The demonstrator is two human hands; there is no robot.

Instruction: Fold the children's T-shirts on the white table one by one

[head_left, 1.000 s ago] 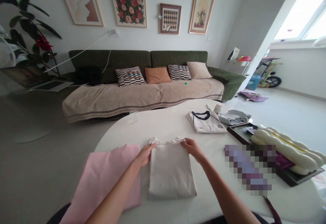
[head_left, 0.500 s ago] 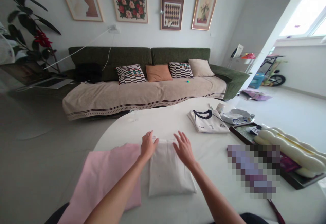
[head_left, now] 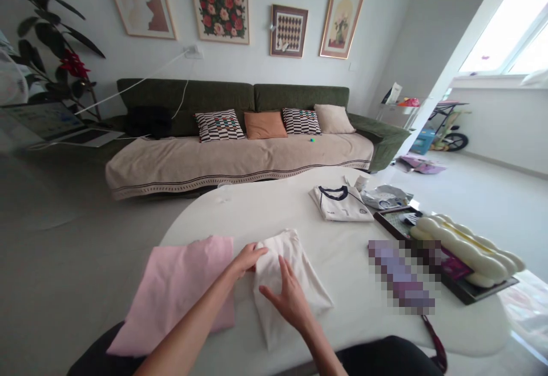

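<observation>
A folded white garment point(head_left: 289, 284) lies on the table in front of me, its near part creased and skewed to the right. My left hand point(head_left: 249, 257) is closed on its left edge, thumb on top and fingers tucked beneath. Over the cloth's middle, my right hand point(head_left: 287, 296) is open with fingers spread; whether it touches the fabric I cannot tell. A folded pink garment point(head_left: 184, 279) lies to the left, under my left forearm. Farther back on the right rests a folded white shirt point(head_left: 342, 203) with a dark collar.
The white table point(head_left: 240, 210) has a rounded edge. On its right are a dark tray point(head_left: 462, 290) with a puffy cream object point(head_left: 466, 247), a silver packet point(head_left: 387, 196) and a blurred-out purple item point(head_left: 400, 276) with a dark strap. A green sofa point(head_left: 188, 102) stands behind.
The white garment has shifted from lying squared to a skewed, creased shape. My left hand has taken hold of its left edge. My right hand has moved nearer to me and left.
</observation>
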